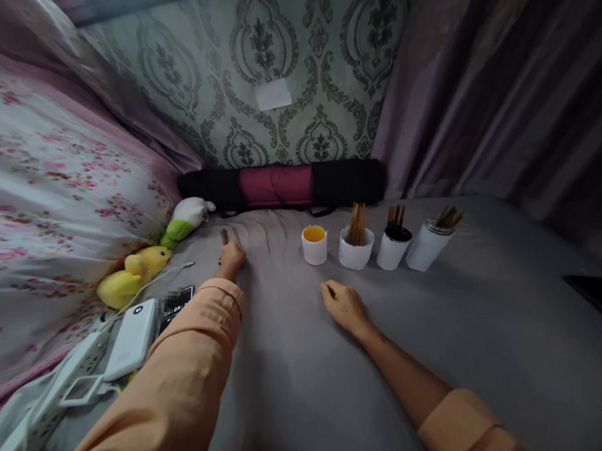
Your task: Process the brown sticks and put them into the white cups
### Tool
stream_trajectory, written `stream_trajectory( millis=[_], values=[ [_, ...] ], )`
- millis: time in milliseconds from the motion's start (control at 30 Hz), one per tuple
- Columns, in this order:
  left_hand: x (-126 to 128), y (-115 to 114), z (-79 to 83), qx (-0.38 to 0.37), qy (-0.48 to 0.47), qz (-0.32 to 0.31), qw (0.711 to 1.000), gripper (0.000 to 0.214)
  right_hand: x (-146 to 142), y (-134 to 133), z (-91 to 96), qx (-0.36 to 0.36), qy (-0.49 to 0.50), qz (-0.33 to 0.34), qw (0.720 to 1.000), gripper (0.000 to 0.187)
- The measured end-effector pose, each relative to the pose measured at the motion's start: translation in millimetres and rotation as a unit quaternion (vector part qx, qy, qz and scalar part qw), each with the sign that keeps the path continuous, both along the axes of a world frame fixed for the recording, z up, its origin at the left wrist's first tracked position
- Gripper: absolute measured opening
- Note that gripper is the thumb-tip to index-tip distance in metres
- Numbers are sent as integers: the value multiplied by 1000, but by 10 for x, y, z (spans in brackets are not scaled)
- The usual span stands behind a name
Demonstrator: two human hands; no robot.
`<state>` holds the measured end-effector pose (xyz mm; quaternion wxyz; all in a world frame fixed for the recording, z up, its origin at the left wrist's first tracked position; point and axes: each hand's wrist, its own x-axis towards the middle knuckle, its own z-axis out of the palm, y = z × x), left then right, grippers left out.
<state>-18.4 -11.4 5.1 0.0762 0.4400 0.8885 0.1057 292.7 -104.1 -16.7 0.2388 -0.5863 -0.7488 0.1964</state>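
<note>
My left hand (234, 254) is stretched out over the grey sheet, closed, with thin brown sticks (225, 236) showing beyond its fingers; their kind is too small to tell. My right hand (345, 305) rests in front of the cups, fingers curled in, with nothing visible in them. Behind it a white cup with a yellow inside (314, 247) holds no visible sticks. To its right stands a wide white cup (355, 256) with a bunch of upright brown sticks (357, 223). Farther right are a dark-mouthed white cup (392, 251) and a tilted white jar (428, 248), both holding sticks.
A black and maroon rolled bag (277, 186) lies along the wall. Left are a white-green plush toy (186, 218), a yellow plush toy (129, 278), a white power bank (132, 338), a phone (178, 306) and a power strip (64, 388). A dark flat object (594, 297) lies far right.
</note>
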Motion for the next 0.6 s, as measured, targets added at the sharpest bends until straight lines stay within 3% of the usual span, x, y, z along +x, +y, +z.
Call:
stream_trajectory(
  millis=[600],
  values=[
    [46, -44, 111, 6, 2, 1, 1000, 28, 15, 6, -26, 8, -7, 1, 1000, 34]
  ],
)
